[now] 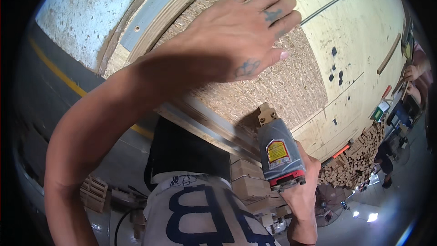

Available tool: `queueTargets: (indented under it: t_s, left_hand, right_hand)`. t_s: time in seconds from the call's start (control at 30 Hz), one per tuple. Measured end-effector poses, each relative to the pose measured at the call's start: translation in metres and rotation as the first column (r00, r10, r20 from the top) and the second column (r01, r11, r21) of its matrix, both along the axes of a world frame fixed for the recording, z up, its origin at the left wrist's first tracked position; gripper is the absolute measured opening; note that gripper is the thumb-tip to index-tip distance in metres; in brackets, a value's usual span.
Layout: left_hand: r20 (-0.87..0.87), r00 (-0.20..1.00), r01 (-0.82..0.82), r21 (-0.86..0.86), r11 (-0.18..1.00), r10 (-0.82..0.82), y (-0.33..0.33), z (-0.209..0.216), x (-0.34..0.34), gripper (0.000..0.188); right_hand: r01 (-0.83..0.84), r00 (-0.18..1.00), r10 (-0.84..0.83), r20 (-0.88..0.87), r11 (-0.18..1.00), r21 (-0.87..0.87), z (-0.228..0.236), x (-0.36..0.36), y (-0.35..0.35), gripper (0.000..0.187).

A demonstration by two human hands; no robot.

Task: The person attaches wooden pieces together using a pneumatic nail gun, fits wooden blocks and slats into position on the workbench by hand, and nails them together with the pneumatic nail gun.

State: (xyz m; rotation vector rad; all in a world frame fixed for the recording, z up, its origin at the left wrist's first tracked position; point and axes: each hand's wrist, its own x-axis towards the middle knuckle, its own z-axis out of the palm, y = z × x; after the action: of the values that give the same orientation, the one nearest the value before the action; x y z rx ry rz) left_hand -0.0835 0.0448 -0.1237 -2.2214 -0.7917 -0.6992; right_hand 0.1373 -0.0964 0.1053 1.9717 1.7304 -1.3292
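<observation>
The left grip (241,36) spreads wide over the particleboard (287,79), probably to steady it, while the right grip (307,173) holds a fastener gun (278,139) nose-first over it.

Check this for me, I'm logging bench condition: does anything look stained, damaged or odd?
Yes: dark blotches on the pale wooden surface, just right of the chipboard piece. They stand out as irregular spots on mostly pale wood; whether they are stains or damage, I can't tell.
</observation>
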Motion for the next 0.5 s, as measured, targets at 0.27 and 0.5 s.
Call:
queueTargets:
  t_s: [0.27, 0.5]
  left_hand:
    - [-0.013, 1.000, -0.026, -0.061, 0.998, 0.025, -0.012, 0.005, 0.001, 0.072]
    - [0.056, 0.998, 0.013, -0.591, 0.806, 0.024, -0.032, 0.060, 0.004, 0.069]
  right_hand:
    - [-0.051, 0.996, 0.051, 0.073, 0.999, 0.007, -0.001, 0.001, -0.007, 0.041]
    - [-0.066, 0.998, 0.065, -0.008, 0.997, -0.033, 0.009, -0.012, -0.009, 0.055]
